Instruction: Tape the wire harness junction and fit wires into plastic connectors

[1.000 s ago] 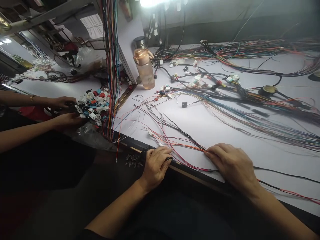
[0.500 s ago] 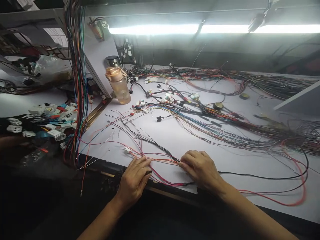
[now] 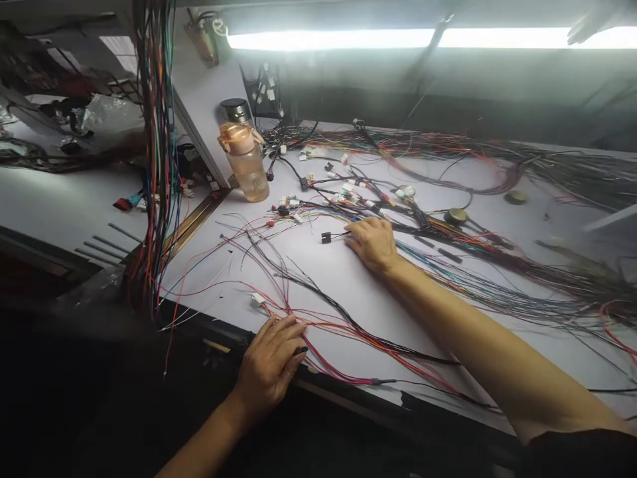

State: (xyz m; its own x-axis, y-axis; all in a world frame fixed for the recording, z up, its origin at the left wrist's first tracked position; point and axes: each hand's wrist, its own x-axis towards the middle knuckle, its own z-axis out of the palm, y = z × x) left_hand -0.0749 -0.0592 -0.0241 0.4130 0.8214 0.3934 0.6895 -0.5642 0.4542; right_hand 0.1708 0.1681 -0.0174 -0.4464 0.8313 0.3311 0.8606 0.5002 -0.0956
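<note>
My left hand (image 3: pixel 273 352) lies at the table's front edge, fingers stretched flat over red and orange wires (image 3: pixel 338 325). By its fingertips sits a white connector (image 3: pixel 257 299), and a small dark spot shows near the thumb. Farther in, my right hand (image 3: pixel 373 242) reaches over the wire harness (image 3: pixel 423 229), its fingers bent and closed. A small black connector (image 3: pixel 326 237) lies just left of it, its thin lead running under the fingertips; what they grip is hidden. Pink wires joined in a dark sleeve (image 3: pixel 375 382) lie along the edge.
A peach-lidded bottle (image 3: pixel 246 166) and a dark-lidded one (image 3: pixel 233 109) stand at the back left. A thick wire bundle (image 3: pixel 159 133) hangs at the left post. More wires (image 3: pixel 448 146) run along the back, with tape rolls (image 3: pixel 455 216) in front. A tube light (image 3: pixel 328 40) shines above.
My right hand has left the red and black wires near the front edge and moved up and inward to the harness. Those wires now lie loose. My left hand has stayed in place.
</note>
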